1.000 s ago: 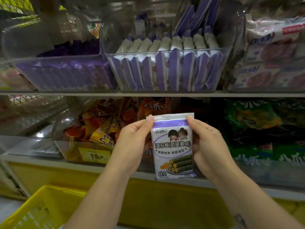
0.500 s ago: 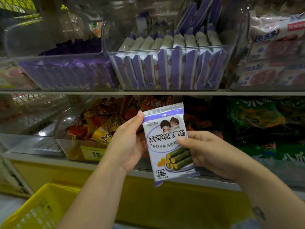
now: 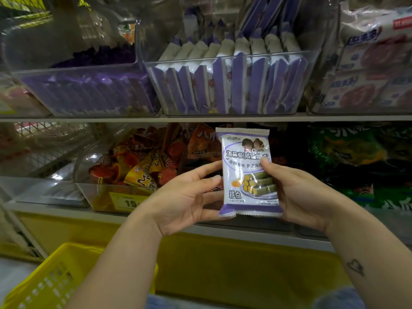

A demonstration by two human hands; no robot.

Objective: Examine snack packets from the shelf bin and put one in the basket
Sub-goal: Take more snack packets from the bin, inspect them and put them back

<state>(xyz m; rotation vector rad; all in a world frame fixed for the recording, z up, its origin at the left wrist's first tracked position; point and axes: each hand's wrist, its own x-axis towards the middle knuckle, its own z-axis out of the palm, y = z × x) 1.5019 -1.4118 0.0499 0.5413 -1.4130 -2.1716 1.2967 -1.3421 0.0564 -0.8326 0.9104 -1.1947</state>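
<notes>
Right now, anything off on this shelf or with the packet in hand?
Nothing damaged or spilled. The purple-and-white packet is upright and intact, held between the left hand and right hand. The orange packets lie jumbled in their bin, unlike the neat row of purple packets above.

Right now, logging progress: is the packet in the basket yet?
No. The packet is out, held upright between the left hand and right hand; the basket sits below.

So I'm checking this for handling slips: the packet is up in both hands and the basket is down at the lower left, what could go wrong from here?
1. The packet is pinched only at its edges by the left hand and right hand; slick film could slip during the move.
2. The basket sits low and partly out of view, so a drop might miss it.
</notes>
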